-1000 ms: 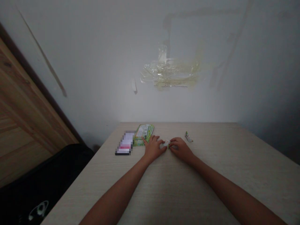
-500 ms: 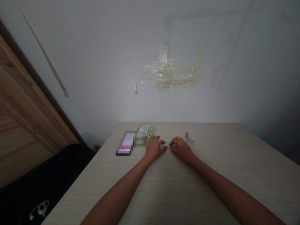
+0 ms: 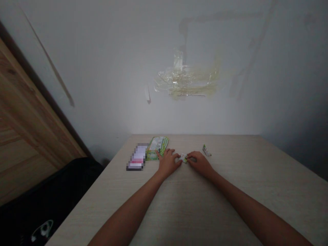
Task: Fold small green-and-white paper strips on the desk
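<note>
A small white-and-green wrapper (image 3: pixel 183 158) lies on the table between my two hands. My left hand (image 3: pixel 168 163) holds its left edge between thumb and index finger. The other left fingers are spread toward a stack of green packets (image 3: pixel 157 147), whose near right corner they overlap. On the opposite side, my right hand (image 3: pixel 201 164) pinches the right edge of the wrapper with its fingertips, the remaining fingers curled in. Too little of the wrapper shows to tell whether anything is inside it.
A phone (image 3: pixel 137 159) with a pixelated screen lies left of the packets. A twisted green-and-white wrapper piece (image 3: pixel 206 150) rests beyond my right hand. The wooden table (image 3: pixel 230 147) meets a wall with peeling tape (image 3: pixel 189 80). A black bag-like item (image 3: pixel 51 191) stands at left.
My right hand has shifted slightly and its fingers have straightened a little, so more of the small wrapper shows. My left hand has stayed in place.
</note>
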Action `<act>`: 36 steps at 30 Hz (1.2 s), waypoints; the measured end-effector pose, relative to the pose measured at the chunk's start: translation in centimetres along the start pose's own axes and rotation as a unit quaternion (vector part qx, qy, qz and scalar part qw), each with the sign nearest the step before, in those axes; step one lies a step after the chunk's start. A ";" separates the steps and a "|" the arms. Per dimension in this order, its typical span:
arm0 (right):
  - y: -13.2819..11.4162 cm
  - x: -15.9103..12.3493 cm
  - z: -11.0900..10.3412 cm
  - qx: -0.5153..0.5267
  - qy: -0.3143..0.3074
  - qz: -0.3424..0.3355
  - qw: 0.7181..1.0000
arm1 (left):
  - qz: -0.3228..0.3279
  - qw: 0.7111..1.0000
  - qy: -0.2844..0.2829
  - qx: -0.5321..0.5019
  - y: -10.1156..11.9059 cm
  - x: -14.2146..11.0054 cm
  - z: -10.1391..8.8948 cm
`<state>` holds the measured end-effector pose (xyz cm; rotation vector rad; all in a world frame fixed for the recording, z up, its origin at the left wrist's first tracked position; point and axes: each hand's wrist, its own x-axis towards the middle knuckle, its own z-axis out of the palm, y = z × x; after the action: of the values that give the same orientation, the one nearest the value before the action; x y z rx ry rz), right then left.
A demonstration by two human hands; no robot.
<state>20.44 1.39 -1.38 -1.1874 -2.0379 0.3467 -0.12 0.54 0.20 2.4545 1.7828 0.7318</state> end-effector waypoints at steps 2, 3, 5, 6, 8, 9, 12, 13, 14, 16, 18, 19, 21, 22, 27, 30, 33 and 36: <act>0.0 0.0 0.1 -0.015 0.004 0.015 1.000 | 0.001 1.000 0.001 -0.008 -0.1 0.0 0.0; -0.1 0.1 0.2 -0.030 0.005 0.021 0.999 | 0.002 1.000 0.001 -0.011 -0.1 0.0 0.0; -0.5 0.1 0.2 -0.064 0.002 0.026 0.998 | 0.004 1.000 0.001 -0.015 -0.1 0.0 0.0; -0.7 0.1 0.1 -0.081 0.003 0.027 0.996 | 0.003 1.000 0.001 -0.015 0.0 0.1 0.0; -1.2 0.2 0.0 -0.102 -0.005 0.027 0.994 | -0.001 1.000 -0.002 -0.016 0.0 0.1 0.0; -1.4 0.2 -0.1 -0.108 -0.008 0.026 0.994 | -0.003 1.000 -0.004 -0.016 0.0 0.1 0.0; -1.6 0.1 -0.3 -0.111 -0.008 0.023 0.994 | -0.006 1.000 -0.006 -0.018 -0.1 0.1 0.0; -1.6 0.1 -0.3 -0.111 -0.008 0.021 0.994 | -0.007 1.000 -0.006 -0.019 -0.1 0.1 0.0; -1.6 0.1 -0.3 -0.110 -0.008 0.020 0.994 | -0.008 1.000 -0.005 -0.020 -0.1 0.1 0.0; -1.4 0.1 -0.3 -0.110 -0.010 0.018 0.994 | -0.009 1.000 -0.004 -0.021 -0.1 0.1 0.0; -1.3 0.0 -0.3 -0.109 -0.012 0.016 0.994 | -0.009 1.000 -0.007 -0.020 -0.1 0.0 -0.1; -1.3 0.0 -0.3 -0.108 -0.012 0.015 0.994 | -0.009 1.000 -0.010 -0.019 0.0 0.0 -0.2; -1.4 0.0 -0.3 -0.109 -0.011 0.016 0.994 | -0.010 1.000 -0.018 -0.018 0.0 0.0 -0.4; -1.4 -0.1 -0.4 -0.110 -0.011 0.015 0.994 | -0.011 1.000 -0.022 -0.018 0.0 0.0 -0.4; -1.8 -0.1 -0.5 -0.109 -0.011 0.007 0.994 | -0.013 0.999 -0.025 -0.017 0.1 0.0 -0.5; -1.7 -0.1 -0.6 -0.099 -0.016 -0.009 0.995 | -0.009 0.999 -0.024 -0.018 -0.1 0.0 -0.4; -1.2 -0.2 -0.7 -0.076 -0.024 -0.035 0.996 | -0.006 0.999 -0.026 -0.020 -0.2 0.1 -0.3; -0.5 -0.2 -0.6 -0.050 -0.031 -0.046 0.997 | -0.002 1.000 -0.024 -0.018 -0.2 0.1 -0.3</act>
<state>20.67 0.87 -0.79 -1.1500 -2.1771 0.2429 -0.44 0.61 0.46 2.4242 1.7404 0.6916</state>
